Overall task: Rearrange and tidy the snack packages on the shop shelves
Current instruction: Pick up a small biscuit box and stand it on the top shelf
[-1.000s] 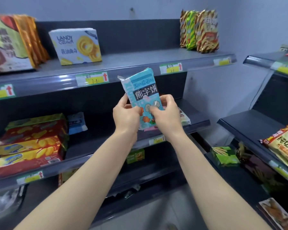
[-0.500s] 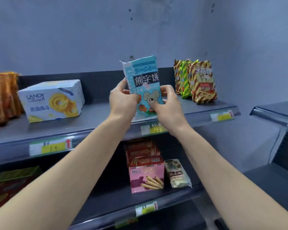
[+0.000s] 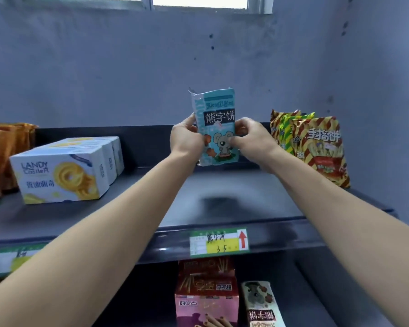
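two bare arms reach up from the lower corners, and the left hand (image 3: pixel 185 140) and right hand (image 3: pixel 253 140) clasp a light blue snack packet (image 3: pixel 219 109) between them. the left fingers (image 3: pixel 190 120) curl round the packet's left edge. the right fingers (image 3: pixel 242 125) curl behind its right edge, with the thumb pressed on the front beside a printed cartoon mouse. the packet stands upright over the middle of the top shelf (image 3: pixel 234 197), towards the back. its top seal is crumpled, and a black band carries white characters. a soft shadow lies on the dark shelf below it.

a blue-grey wall (image 3: pixel 128 67) rises behind. white biscuit boxes (image 3: pixel 62 171) sit in a row on the shelf at left, well apart from the packet. striped snack bags (image 3: pixel 321 149) stand at right, near the right hand. orange packets (image 3: pixel 3 156) fill the far left edge. on the shelf below, a pink box (image 3: pixel 207 303) of stick biscuits sits just beside a small cream packet (image 3: pixel 261 303) bearing the same mouse. a green and yellow price tag (image 3: pixel 219 241) is fixed to the shelf lip under the held packet.
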